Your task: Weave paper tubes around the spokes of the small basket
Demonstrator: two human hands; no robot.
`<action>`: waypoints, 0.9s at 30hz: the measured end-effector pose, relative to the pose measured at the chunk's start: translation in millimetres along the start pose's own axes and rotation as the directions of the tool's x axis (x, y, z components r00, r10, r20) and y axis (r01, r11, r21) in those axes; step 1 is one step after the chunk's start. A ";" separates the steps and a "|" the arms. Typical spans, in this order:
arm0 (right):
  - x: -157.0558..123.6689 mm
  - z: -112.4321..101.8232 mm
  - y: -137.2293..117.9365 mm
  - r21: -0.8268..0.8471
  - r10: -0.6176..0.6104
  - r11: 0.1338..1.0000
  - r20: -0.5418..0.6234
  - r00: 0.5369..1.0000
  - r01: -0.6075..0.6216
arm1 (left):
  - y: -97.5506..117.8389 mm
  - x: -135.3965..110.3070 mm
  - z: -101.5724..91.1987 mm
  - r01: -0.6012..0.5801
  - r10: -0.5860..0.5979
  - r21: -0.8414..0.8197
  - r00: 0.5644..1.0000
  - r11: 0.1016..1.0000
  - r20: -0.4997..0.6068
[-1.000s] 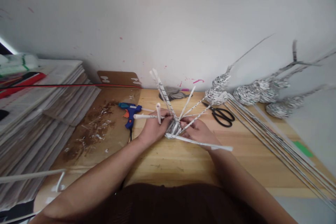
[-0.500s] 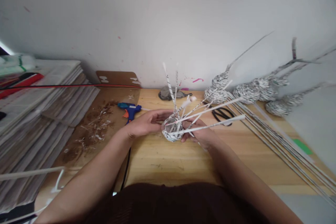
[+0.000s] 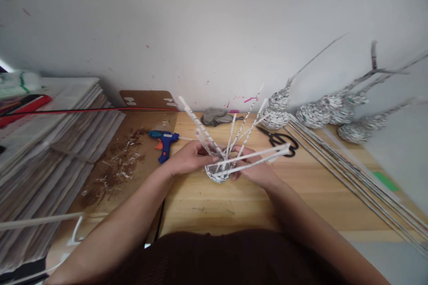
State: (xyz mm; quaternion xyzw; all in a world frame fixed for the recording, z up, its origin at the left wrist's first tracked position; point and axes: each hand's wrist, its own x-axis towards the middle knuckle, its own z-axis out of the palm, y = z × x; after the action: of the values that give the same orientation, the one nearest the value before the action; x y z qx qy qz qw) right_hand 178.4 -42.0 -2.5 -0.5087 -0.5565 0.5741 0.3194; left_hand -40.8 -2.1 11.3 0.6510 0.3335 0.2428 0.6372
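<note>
Between my hands is a small round basket [image 3: 218,177] woven from rolled newspaper strips, with several loose paper tubes [image 3: 245,156] fanning up and out to the right. My left hand [image 3: 190,158] is closed on the basket's left rim, thumb toward the inside. On its right side my right hand [image 3: 251,167] grips the weave, its fingers partly hidden behind the tubes. Nearest my left hand lies a blue glue gun [image 3: 167,142]. Black scissors [image 3: 282,142] rest beyond my right hand.
Several woven paper gourd shapes [image 3: 312,115] stand against the wall at right, near a bundle of long paper tubes [image 3: 347,169]. A grey cloth [image 3: 217,117] lies at the back. Stacked newspapers [image 3: 63,142] and a brown board [image 3: 133,187] with scraps fill the left.
The basket has turned in my hands, so its loose tubes now point in different directions. Both hands have stayed at about the same place. The scissors show more fully.
</note>
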 end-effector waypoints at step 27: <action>-6.9 14.4 -1.3 -0.360 -0.329 0.899 -0.184 0.926 0.248 | -9.1 3.9 36.8 0.021 0.080 0.260 0.925 0.965 -0.372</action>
State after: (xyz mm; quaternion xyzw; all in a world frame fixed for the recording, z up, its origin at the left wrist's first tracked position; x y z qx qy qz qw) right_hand 166.6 -52.7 -1.6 -0.5319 -0.6714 0.3528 0.3765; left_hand -12.1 -24.1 -0.7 0.6742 0.4694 0.3282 0.4663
